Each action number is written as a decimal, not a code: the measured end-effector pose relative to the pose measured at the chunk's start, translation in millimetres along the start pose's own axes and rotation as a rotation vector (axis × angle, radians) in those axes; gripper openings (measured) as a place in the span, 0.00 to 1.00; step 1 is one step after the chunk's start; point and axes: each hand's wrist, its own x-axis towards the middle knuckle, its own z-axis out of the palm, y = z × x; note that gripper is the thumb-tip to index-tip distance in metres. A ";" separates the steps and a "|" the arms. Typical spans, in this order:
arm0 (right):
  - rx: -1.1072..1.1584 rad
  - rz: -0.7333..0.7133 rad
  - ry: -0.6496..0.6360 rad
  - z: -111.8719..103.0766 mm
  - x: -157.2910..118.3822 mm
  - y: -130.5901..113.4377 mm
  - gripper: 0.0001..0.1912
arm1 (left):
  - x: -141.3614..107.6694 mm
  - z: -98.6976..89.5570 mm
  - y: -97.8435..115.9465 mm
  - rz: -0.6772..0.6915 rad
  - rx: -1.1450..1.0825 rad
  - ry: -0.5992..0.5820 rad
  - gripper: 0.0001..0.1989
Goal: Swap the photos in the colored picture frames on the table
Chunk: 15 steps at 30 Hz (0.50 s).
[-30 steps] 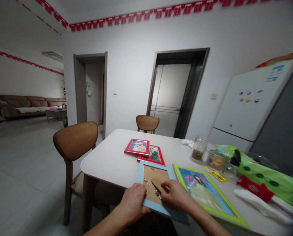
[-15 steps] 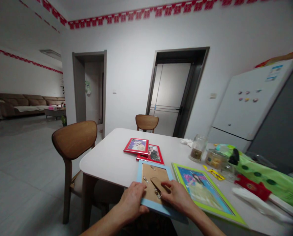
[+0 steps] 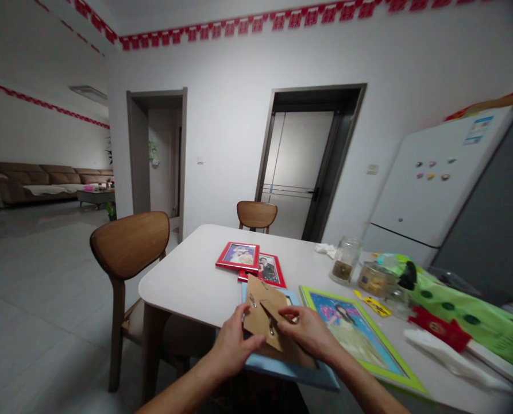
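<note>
A brown backing board with metal clips is tilted up out of a light blue frame at the table's near edge. My left hand grips the board's left edge, thumb on its face. My right hand pinches the brown stand flap on the board. Two red picture frames overlap just behind the blue one. To the right lies a green-edged picture frame with a photo facing up.
On the white table, a glass jar, a lidded container, a yellow packet and a green bag stand or lie at the right. A wooden chair is at the left, another behind.
The backing board has risen from the blue frame and tilted, with both hands on it. My left hand has moved from the frame's edge to the board.
</note>
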 end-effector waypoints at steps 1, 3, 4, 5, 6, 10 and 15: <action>0.000 -0.019 0.007 2.9 -1.3 -3.1 0.17 | 6.3 3.1 -3.0 -0.057 -0.095 0.048 0.24; 0.005 -0.060 0.006 9.5 -3.7 -8.3 0.18 | 18.9 8.0 -10.5 -0.159 -0.251 0.148 0.17; 0.021 -0.077 -0.003 12.0 -4.5 -9.5 0.18 | 24.3 8.8 -14.4 -0.202 -0.300 0.186 0.15; 0.045 -0.095 -0.011 13.3 -4.9 -9.2 0.19 | 28.6 7.9 -18.1 -0.237 -0.331 0.209 0.14; 0.064 -0.114 -0.017 13.2 -5.1 -7.1 0.20 | 31.5 4.9 -21.2 -0.262 -0.347 0.218 0.14; -0.122 -0.078 0.071 0.8 -4.2 17.5 0.20 | 31.1 -29.4 -28.2 -0.300 -0.366 0.264 0.15; -0.512 0.064 0.043 -9.6 -6.3 43.9 0.22 | 27.5 -87.4 -38.2 -0.339 -0.281 0.334 0.14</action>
